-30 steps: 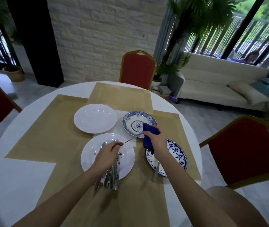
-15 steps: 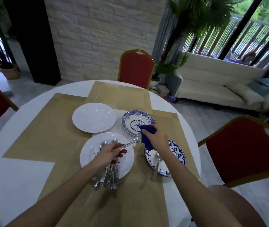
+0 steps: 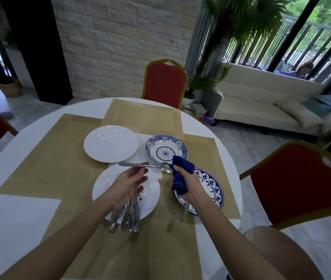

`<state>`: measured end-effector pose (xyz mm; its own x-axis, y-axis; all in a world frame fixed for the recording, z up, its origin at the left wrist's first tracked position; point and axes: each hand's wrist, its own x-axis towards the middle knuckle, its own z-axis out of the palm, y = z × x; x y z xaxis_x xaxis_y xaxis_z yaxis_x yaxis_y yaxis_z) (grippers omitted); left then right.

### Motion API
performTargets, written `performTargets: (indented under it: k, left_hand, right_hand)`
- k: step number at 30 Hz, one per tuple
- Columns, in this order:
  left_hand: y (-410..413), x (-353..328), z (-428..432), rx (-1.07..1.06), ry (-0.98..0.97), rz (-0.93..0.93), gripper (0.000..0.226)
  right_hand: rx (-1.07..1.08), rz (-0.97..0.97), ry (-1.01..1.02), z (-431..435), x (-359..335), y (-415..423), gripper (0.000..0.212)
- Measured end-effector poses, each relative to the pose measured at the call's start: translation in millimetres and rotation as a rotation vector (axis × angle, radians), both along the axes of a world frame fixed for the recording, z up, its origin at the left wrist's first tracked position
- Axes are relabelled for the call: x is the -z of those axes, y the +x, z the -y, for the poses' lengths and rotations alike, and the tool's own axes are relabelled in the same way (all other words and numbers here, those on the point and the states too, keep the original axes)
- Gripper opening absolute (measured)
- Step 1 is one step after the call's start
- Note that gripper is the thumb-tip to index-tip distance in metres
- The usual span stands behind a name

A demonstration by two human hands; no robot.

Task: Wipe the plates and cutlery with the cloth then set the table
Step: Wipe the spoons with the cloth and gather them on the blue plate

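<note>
The left grip [image 3: 129, 184] pinches the handle of a silver metal spoon [image 3: 146, 165] between thumb and fingertips, with the palm turned up and the other fingers loose. The right grip [image 3: 188, 180] is closed as a fist round a bunched dark blue cloth [image 3: 181, 168], which touches the bowl of the spoon. The spoon is held level in the air over the middle of the round white surface [image 3: 19, 219], between the two forearms, which reach forward from the near edge. I judge that the wiping of cutlery is in hand and not far along. A bundle of silver cutlery [image 3: 126, 217] lies on the near white round plate [image 3: 152, 190], its handles hanging over the rim toward the near edge, and probably it waits for the cloth. One single cutlery piece [image 3: 185, 213] lies on the blue-and-white flowered plate [image 3: 211, 188] toward the right edge, perhaps already wiped. A second white round plate [image 3: 111, 143] and a small blue patterned plate [image 3: 165, 149] stand side by side further in, near the centre. Whether the plates were wiped I cannot tell. All four plates are gathered close together on the beige placemats [image 3: 49, 168], none before a chair, so setting the table seems not begun.
</note>
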<state>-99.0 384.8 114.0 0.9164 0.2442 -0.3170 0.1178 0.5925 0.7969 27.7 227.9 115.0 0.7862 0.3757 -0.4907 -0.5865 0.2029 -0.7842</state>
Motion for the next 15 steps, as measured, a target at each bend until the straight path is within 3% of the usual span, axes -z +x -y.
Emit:
performTargets:
  k: [3,9,12,15]
  left_hand:
    - [18,3,29,-0.036,0.22,-0.054,0.022]
    - [45,6,54,-0.344,0.061,-0.238,0.016]
    - [47,9,52,-0.226,0.305,-0.3,0.02]
    - [48,13,50,-0.012,0.515,-0.287,0.023]
  right_hand:
    - [0.013,-0.045,-0.018,-1,7,-11,0.04]
    - [-0.006,0.002,-0.091,13,15,-20,0.032]
    - [0.016,0.107,-0.144,28,15,-6,0.025]
    - [-0.079,0.394,-0.291,40,6,10,0.02]
